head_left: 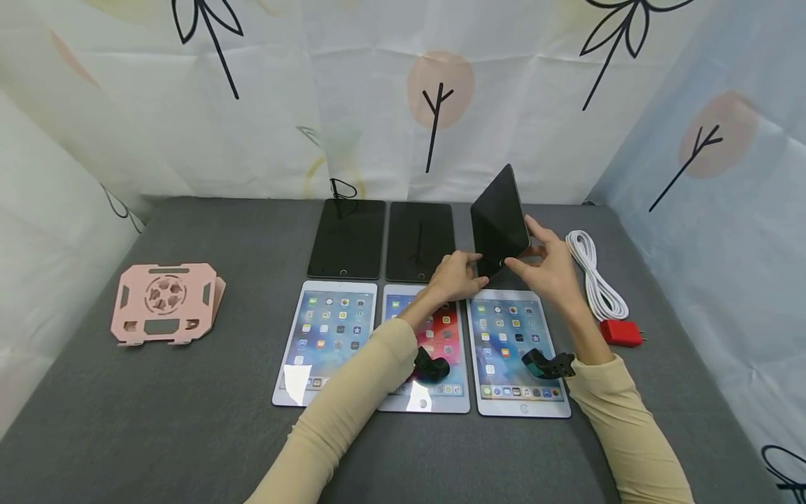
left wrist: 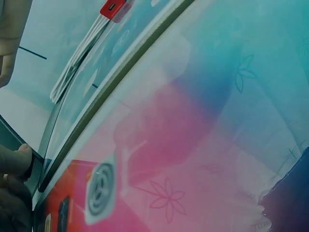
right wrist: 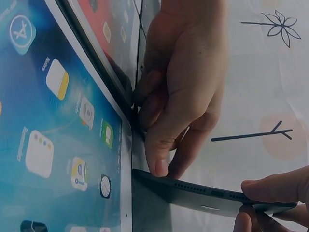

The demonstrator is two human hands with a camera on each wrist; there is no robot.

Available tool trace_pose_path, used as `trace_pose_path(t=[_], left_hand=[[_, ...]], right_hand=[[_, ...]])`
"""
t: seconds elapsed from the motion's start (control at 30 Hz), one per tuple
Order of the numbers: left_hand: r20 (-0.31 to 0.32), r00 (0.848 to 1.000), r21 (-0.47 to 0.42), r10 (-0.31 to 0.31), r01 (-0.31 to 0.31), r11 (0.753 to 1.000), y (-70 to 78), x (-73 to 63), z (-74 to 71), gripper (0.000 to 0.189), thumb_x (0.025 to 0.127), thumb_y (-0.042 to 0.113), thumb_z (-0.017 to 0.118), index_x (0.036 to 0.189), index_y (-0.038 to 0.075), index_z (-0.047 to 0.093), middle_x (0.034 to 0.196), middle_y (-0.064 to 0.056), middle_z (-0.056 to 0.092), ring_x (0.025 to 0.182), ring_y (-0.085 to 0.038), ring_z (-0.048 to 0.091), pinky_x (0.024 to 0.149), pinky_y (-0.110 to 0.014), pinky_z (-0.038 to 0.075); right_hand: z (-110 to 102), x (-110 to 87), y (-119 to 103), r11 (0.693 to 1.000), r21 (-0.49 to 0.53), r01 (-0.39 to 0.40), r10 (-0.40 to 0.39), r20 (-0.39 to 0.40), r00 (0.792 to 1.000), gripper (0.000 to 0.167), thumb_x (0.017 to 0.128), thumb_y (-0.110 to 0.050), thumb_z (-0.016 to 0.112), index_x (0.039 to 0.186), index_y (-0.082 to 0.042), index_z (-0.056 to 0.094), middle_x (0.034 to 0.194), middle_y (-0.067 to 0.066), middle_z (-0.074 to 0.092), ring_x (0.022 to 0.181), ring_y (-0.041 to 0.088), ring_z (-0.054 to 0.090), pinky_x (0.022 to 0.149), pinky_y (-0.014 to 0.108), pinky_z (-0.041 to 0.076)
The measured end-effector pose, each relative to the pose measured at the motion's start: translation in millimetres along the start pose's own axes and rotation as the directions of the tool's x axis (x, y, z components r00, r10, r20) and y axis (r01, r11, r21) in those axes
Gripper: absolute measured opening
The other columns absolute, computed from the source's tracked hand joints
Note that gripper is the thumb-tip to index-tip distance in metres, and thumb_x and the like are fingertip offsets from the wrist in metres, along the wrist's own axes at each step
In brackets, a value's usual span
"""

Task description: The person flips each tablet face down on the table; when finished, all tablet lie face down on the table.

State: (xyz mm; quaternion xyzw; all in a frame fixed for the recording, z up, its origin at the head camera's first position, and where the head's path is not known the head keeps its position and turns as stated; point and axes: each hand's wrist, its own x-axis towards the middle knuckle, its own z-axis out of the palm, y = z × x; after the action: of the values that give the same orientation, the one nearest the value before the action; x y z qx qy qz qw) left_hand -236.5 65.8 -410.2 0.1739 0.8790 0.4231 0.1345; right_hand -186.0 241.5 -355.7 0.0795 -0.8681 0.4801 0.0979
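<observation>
Both hands hold a dark tablet [head_left: 501, 220], tilted up off the table in the back row at the right. My left hand [head_left: 458, 274] pinches its lower left corner. In the right wrist view, that thumb [right wrist: 159, 164] lies on the thin edge near the speaker holes. My right hand [head_left: 549, 269] grips the lower right side, thumb in front near the home button and fingers behind. Just below the raised tablet lies a white tablet [head_left: 513, 350] with its screen lit. Under the left forearm is another lit white tablet [head_left: 450, 402] with a red and pink screen, partly hidden.
Two more dark tablets, one in the middle [head_left: 418, 238] and one at the left [head_left: 348, 238], lie flat in the back row. A third lit white tablet [head_left: 327, 336] lies front left. A pink stand [head_left: 166, 301] is far left. A coiled white cable [head_left: 595, 276] and red charger [head_left: 621, 332] lie right.
</observation>
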Motion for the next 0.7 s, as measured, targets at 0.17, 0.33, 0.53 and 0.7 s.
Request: trace_pose_path(t=[0.17, 0.33, 0.53, 0.7], left_hand=[[-0.008, 0.997, -0.065, 0.079, -0.079, 0.995, -2.8, -2.2, -5.9, 0.049, 0.097, 0.012, 0.068, 0.144, 0.002, 0.057, 0.085, -0.004, 0.069, 0.063, -0.007, 0.052, 0.056, -0.018, 0.039], [0.015, 0.993, -0.246, 0.119, -0.112, 0.963, -0.6, -3.4, -16.7, 0.050, 0.102, 0.012, 0.060, 0.150, 0.005, 0.048, 0.119, -0.017, 0.070, 0.083, -0.021, 0.073, 0.070, -0.022, 0.056], [0.052, 0.982, -0.288, 0.181, -0.159, 0.944, 8.5, -3.6, -30.8, 0.071, 0.105, 0.034, 0.057, 0.164, 0.018, 0.021, 0.141, -0.018, 0.060, 0.095, -0.032, 0.076, 0.080, -0.030, 0.061], [0.037, 0.982, -0.228, 0.186, -0.173, 0.958, 15.3, -3.8, -42.3, 0.080, 0.102, 0.046, 0.058, 0.166, 0.030, 0.012, 0.153, -0.012, 0.051, 0.097, -0.033, 0.076, 0.085, -0.035, 0.061]], right_hand=[[4.6, 1.1, -3.3, 1.000, 0.009, 0.007, -0.007, 0.011, 1.000, 0.079, 0.090, 0.007, 0.071, 0.158, 0.000, 0.033, 0.144, 0.030, 0.048, 0.094, 0.016, 0.065, 0.071, 0.003, 0.049], [9.0, 2.7, -4.2, 1.000, -0.015, 0.013, -0.013, 0.007, 1.000, 0.078, 0.090, 0.008, 0.068, 0.158, 0.001, 0.031, 0.147, 0.030, 0.046, 0.105, 0.045, 0.063, 0.069, 0.002, 0.046], [12.8, 3.3, -7.7, 0.999, -0.021, 0.041, -0.041, 0.012, 0.999, 0.075, 0.092, 0.005, 0.068, 0.158, 0.001, 0.032, 0.147, 0.031, 0.046, 0.109, 0.049, 0.063, 0.071, 0.001, 0.045], [17.0, 4.6, -8.7, 0.997, -0.035, 0.068, -0.067, 0.036, 0.997, 0.075, 0.094, 0.000, 0.070, 0.159, -0.003, 0.032, 0.145, 0.029, 0.048, 0.110, 0.047, 0.066, 0.074, 0.006, 0.050]])
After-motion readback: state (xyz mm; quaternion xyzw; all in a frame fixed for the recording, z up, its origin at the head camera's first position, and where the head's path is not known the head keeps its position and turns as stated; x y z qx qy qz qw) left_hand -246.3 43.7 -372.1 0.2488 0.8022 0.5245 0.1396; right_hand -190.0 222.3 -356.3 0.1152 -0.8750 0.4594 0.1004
